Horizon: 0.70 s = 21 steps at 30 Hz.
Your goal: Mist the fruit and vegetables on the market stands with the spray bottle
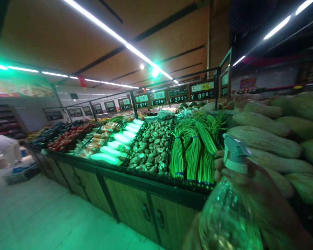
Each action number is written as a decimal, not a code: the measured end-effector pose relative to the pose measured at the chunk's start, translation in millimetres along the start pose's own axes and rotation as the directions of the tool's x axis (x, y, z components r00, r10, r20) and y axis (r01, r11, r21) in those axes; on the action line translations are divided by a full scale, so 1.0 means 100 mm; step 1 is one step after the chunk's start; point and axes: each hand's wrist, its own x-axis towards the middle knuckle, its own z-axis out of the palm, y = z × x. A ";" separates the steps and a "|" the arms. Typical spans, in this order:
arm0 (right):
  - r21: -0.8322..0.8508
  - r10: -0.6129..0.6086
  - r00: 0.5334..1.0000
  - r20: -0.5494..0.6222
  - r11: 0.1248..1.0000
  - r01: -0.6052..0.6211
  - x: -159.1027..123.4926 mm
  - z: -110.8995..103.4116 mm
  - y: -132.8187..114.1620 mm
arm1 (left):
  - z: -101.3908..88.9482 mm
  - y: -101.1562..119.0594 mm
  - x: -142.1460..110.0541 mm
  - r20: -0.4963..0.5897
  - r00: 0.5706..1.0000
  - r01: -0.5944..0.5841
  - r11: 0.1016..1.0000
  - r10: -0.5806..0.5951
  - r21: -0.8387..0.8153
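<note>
"Spray bottle [228, 218] — where does it sit against the grip?"

"At the lower right of the head view, inside your right hand [267, 199]. The hand comes in from the right and is closed around the neck, just under the blue-grey spray head [236, 151]. Your fingers [219, 166] curl past the neck and show on its left side; the head rises above them, tilted a little. The clear body hangs below the grip and runs out of the bottom edge."

"And the left hand?"

"A blurred patch, seemingly your left hand [192, 233], shows at the bottle's lower left side. You can't tell from it whether that hand is gripping or only touching."

"What lies near the bottle?"

"Beyond the spray head, on its left, you have bundled long beans [194, 154], then mushrooms [151, 147] and white radishes [106, 156], all on the counter [127, 194]. Large pale squashes [266, 139] are piled behind your right hand — the bottle looks apart from the beans, with its neck in your grasp."
</note>
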 end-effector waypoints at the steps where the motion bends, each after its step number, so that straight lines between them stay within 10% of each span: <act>1: -0.005 -0.012 1.000 -0.024 1.000 0.012 0.01 0.05 0.01 | -0.08 0.02 0.01 0.010 1.000 -0.005 1.000 0.005 -0.001; 21: -0.043 -0.114 0.989 -0.098 0.993 0.110 0.10 1.44 0.37 | -1.52 0.03 -0.43 0.018 0.996 -0.090 0.993 0.088 0.082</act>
